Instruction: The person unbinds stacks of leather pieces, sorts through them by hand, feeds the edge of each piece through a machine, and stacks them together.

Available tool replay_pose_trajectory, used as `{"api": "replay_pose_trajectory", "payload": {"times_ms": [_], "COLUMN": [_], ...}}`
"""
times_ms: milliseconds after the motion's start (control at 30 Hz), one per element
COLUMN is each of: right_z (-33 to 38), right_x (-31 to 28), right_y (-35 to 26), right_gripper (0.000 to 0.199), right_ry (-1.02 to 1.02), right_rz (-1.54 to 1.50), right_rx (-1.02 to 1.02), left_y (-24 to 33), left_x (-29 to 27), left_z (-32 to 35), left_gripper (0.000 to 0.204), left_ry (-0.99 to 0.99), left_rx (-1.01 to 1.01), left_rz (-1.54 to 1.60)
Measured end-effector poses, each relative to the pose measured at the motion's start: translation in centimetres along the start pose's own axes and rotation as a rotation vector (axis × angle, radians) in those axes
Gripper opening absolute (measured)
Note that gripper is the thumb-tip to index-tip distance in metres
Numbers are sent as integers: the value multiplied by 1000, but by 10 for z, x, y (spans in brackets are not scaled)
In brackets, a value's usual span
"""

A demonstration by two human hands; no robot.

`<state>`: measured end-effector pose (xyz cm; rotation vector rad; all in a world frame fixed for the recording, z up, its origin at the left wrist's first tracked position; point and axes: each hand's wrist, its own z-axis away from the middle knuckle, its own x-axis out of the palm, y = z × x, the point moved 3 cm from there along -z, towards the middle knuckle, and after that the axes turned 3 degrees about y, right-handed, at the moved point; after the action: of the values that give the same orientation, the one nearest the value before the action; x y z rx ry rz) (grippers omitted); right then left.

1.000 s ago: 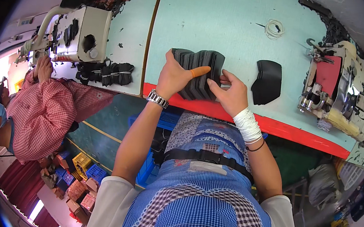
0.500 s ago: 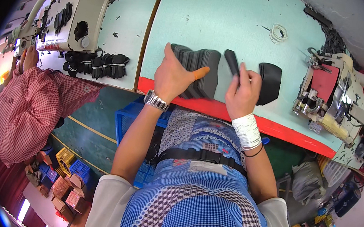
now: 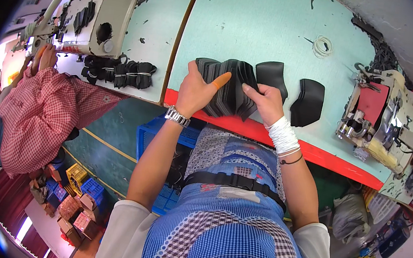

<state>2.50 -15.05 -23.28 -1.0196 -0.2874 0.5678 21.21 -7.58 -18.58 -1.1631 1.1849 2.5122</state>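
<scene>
A long row of thin black flat pieces, leather-like, (image 3: 220,97) stands packed together at the table's near edge. My left hand (image 3: 193,96) is wrapped round its left end, with an orange finger cover on the thumb laid over the top. My right hand (image 3: 267,104), its wrist bound with white thread, pinches pieces at the right end, which fan apart there. One black piece (image 3: 271,74) shows just beyond my right fingers; whether they touch it I cannot tell. Farther right a black piece or small pile (image 3: 309,102) lies flat.
A sewing-type machine (image 3: 387,111) with a red plate stands at the right; another pale machine (image 3: 98,25) is at the left. Bundled black pieces (image 3: 121,72) lie near it. A co-worker in a checked pink garment (image 3: 39,120) sits left. A white cord coil (image 3: 323,46) rests farther back.
My right hand has moved left onto the stack's right end, where pieces now spread apart. A black piece that stood tilted by its fingers now shows broad side up. My left hand keeps its hold.
</scene>
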Motion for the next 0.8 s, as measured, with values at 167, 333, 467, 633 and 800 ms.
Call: {"api": "replay_pose_trajectory", "payload": {"times_ms": [167,333,467,633,800], "right_z": [15,28,43,30,21], "right_x": [15,-70,-100,25,13], "right_y": [-25,-44,-17,-17,-8], "right_gripper": [20,38,50,65,62], "right_ry": [226,379,670,99,-72], "right_rz": [491,458,1009,520,250], "right_rx": [-460,-153,-404,-542,-210], "left_y": [17,-3,8,-19,-20], "left_x": [5,-4,-11,1,4], "left_z": [6,8,19,6,4], "left_gripper": [98,98,99,98,88], "left_ry": [12,11,20,-18,-50], "left_rx": [-65,-38,-49,-67,-173], "left_rz": [-71,-12,-90,37,316]}}
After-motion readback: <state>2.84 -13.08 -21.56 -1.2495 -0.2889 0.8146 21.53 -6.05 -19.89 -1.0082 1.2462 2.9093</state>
